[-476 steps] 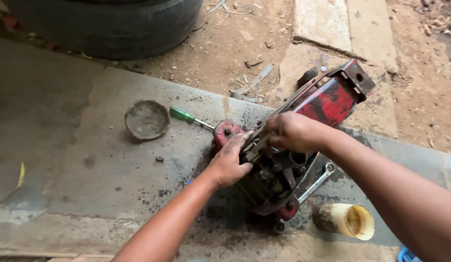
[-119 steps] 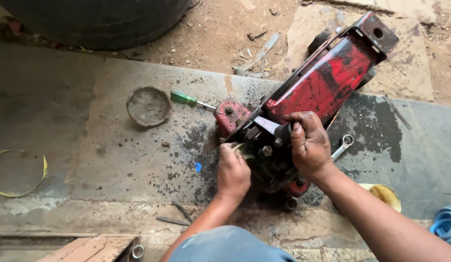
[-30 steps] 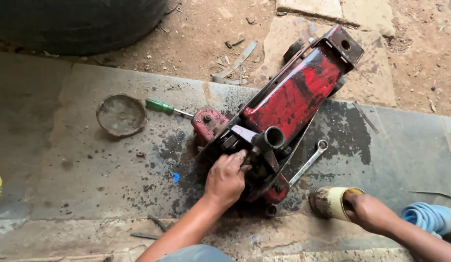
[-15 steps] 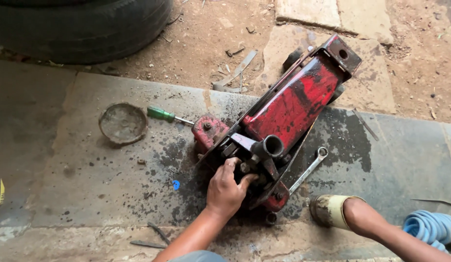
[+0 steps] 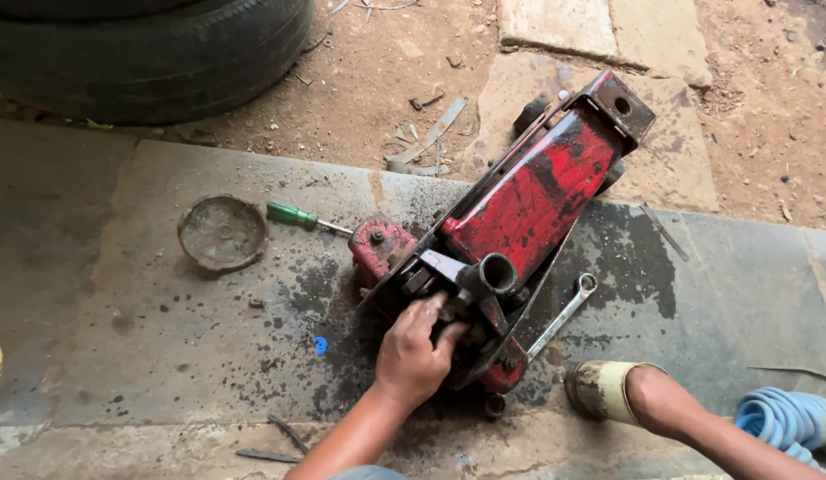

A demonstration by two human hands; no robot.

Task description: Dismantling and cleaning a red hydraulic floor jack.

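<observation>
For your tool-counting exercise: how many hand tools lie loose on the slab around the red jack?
2: a green-handled screwdriver left of the jack; a spanner along its right side. Others may be hidden.

We see open concrete slab [image 5: 120, 356] left of the red floor jack [image 5: 529, 204], broken only by a round dirty lid [image 5: 223, 233] and a green-handled screwdriver [image 5: 293, 214]; a wrench [image 5: 562, 313] lies close along the jack's right side; a tyre [image 5: 146, 53] blocks the far left.

Daylight is falling on an oil-stained concrete slab [image 5: 120, 356] bordering bare reddish dirt [image 5: 360, 89], where a worn black tyre [image 5: 146, 53] is lying beside pale stone pavers [image 5: 564, 27].
</observation>
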